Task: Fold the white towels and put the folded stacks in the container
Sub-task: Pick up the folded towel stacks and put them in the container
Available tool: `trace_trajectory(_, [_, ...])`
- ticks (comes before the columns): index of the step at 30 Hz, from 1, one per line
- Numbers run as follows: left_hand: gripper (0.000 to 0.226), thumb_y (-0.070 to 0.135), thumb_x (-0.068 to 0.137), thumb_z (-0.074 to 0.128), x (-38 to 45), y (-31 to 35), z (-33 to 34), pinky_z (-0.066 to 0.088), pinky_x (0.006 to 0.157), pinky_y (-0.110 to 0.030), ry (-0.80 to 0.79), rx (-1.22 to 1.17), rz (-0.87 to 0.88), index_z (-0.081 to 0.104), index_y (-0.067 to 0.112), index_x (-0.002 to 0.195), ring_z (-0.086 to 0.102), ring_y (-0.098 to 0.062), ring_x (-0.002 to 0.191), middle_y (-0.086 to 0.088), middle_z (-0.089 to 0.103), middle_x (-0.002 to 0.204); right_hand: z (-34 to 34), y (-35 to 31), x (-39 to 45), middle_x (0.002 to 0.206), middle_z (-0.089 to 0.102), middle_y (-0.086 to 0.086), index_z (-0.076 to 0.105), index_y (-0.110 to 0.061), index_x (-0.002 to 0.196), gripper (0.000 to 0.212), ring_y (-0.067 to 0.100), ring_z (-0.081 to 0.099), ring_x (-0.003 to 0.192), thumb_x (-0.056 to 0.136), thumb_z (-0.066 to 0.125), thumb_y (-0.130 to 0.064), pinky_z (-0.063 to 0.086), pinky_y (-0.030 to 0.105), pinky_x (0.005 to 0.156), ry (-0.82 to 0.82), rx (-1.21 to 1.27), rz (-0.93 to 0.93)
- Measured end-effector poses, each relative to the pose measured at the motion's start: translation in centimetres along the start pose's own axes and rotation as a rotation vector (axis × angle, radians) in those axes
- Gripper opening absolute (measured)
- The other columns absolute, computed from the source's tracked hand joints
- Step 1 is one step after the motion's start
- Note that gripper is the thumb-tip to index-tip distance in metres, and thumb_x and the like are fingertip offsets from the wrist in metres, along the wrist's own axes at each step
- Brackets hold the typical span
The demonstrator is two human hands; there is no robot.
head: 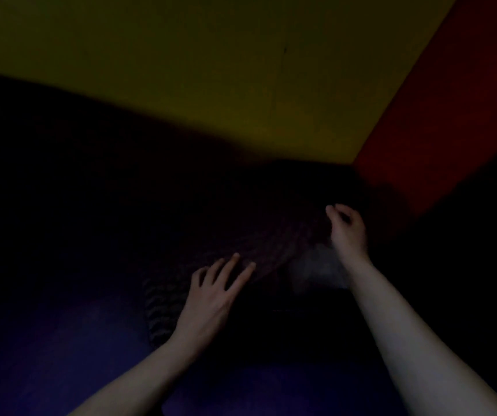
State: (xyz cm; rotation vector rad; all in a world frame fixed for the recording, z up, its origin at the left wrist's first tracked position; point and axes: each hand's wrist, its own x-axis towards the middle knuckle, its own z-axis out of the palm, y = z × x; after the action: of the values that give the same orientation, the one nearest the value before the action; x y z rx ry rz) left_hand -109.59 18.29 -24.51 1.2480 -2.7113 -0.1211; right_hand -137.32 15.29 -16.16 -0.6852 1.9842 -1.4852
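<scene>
The scene is very dark. My left hand reaches forward with its fingers spread and straight, over a dark woven surface. My right hand is farther ahead on the right, its fingers curled toward the thumb; the darkness hides whether anything is between them. A faint pale patch, possibly a white towel, lies just left of my right wrist. I cannot make out a container with certainty.
A yellow wall fills the top and meets a red wall at the right corner. A striped dark fabric lies left of my left wrist. A bluish surface spreads at lower left.
</scene>
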Motion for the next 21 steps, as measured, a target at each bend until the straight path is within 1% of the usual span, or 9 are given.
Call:
trace_trajectory(1, [0.088, 0.034, 0.078, 0.071, 0.3, 0.5, -0.1, 0.050, 0.094, -0.052, -0.016, 0.021, 0.076, 0.031, 0.026, 0.156, 0.054, -0.035, 0.129, -0.014, 0.042, 0.155, -1.3, 0.7, 0.1, 0.110, 0.063, 0.005, 0.060, -0.013, 0.126, 0.034, 0.014, 0.062, 0.086, 0.095, 0.066, -0.025, 0.050, 0.011, 0.064, 0.024, -0.050, 0.016])
trace_trajectory(2, [0.083, 0.035, 0.082, 0.065, 0.8, 0.9, -0.1, 0.050, 0.096, -0.052, -0.033, 0.036, 0.139, 0.030, 0.027, 0.156, 0.053, -0.034, 0.131, -0.012, 0.041, 0.156, -2.5, 1.8, 0.4, 0.114, 0.065, 0.008, 0.062, -0.010, 0.126, 0.034, 0.017, 0.063, 0.091, 0.094, 0.068, -0.021, 0.052, 0.017, 0.075, 0.037, -0.099, 0.036])
trace_trajectory(5, [0.087, 0.040, 0.080, 0.072, 2.6, 1.4, 0.1, 0.051, 0.098, -0.050, -0.112, 0.066, 0.243, 0.030, 0.033, 0.156, 0.054, -0.031, 0.131, -0.009, 0.043, 0.155, -5.5, 5.2, 0.6, 0.123, 0.066, 0.018, 0.066, -0.006, 0.123, 0.030, 0.029, 0.064, 0.109, 0.094, 0.066, -0.012, 0.052, 0.039, 0.098, 0.061, -0.278, 0.074])
trace_trajectory(7, [0.074, 0.054, 0.087, 0.064, 3.5, 1.2, 0.6, 0.048, 0.102, -0.048, -0.149, 0.091, 0.260, 0.033, 0.038, 0.152, 0.053, -0.031, 0.133, -0.010, 0.045, 0.153, -7.1, 6.6, 0.3, 0.123, 0.065, 0.020, 0.066, -0.004, 0.123, 0.029, 0.032, 0.062, 0.113, 0.096, 0.063, -0.011, 0.049, 0.034, 0.098, 0.109, -0.339, 0.075])
trace_trajectory(9, [0.062, 0.070, 0.093, 0.039, 3.6, 0.6, 1.0, 0.043, 0.107, -0.054, -0.185, 0.069, 0.190, 0.039, 0.042, 0.148, 0.049, -0.033, 0.136, -0.010, 0.047, 0.152, -8.4, 7.9, 0.1, 0.123, 0.065, 0.021, 0.064, -0.002, 0.125, 0.029, 0.034, 0.061, 0.114, 0.098, 0.059, -0.011, 0.045, 0.031, 0.094, 0.155, -0.391, 0.055])
trace_trajectory(12, [0.070, 0.080, 0.092, 0.021, 2.1, -0.3, 1.8, 0.037, 0.108, -0.064, -0.209, 0.048, 0.021, 0.042, 0.043, 0.147, 0.047, -0.039, 0.137, -0.012, 0.050, 0.149, -9.7, 10.2, -0.2, 0.122, 0.064, 0.018, 0.063, -0.007, 0.127, 0.031, 0.034, 0.062, 0.108, 0.099, 0.057, -0.018, 0.050, 0.038, 0.094, 0.157, -0.521, 0.045])
trace_trajectory(17, [0.076, 0.086, 0.086, 0.024, 0.0, -0.9, 2.5, 0.018, 0.112, -0.071, -0.144, 0.024, -0.180, 0.026, 0.049, 0.153, 0.033, -0.042, 0.144, -0.009, 0.034, 0.160, -9.2, 12.5, -0.8, 0.118, 0.060, 0.020, 0.067, -0.012, 0.121, 0.027, 0.039, 0.056, 0.110, 0.099, 0.056, -0.023, 0.043, 0.048, 0.102, 0.215, -0.765, -0.055])
trace_trajectory(19, [0.078, 0.089, 0.083, 0.024, 0.1, -1.0, 2.6, 0.020, 0.111, -0.072, -0.125, 0.010, -0.220, 0.027, 0.051, 0.152, 0.028, -0.042, 0.145, -0.009, 0.031, 0.161, -9.2, 12.9, -0.6, 0.116, 0.061, 0.022, 0.069, -0.012, 0.117, 0.025, 0.039, 0.057, 0.109, 0.098, 0.055, -0.021, 0.044, 0.048, 0.101, 0.217, -0.751, -0.048])
trace_trajectory(21, [0.079, 0.091, 0.080, 0.022, 0.5, -1.1, 2.4, 0.027, 0.107, -0.070, -0.121, -0.020, -0.249, 0.026, 0.054, 0.151, 0.024, -0.041, 0.147, -0.008, 0.028, 0.162, -9.2, 13.1, -0.4, 0.116, 0.063, 0.021, 0.069, -0.011, 0.115, 0.029, 0.039, 0.057, 0.109, 0.098, 0.056, -0.031, 0.044, 0.047, 0.101, 0.193, -0.760, -0.038])
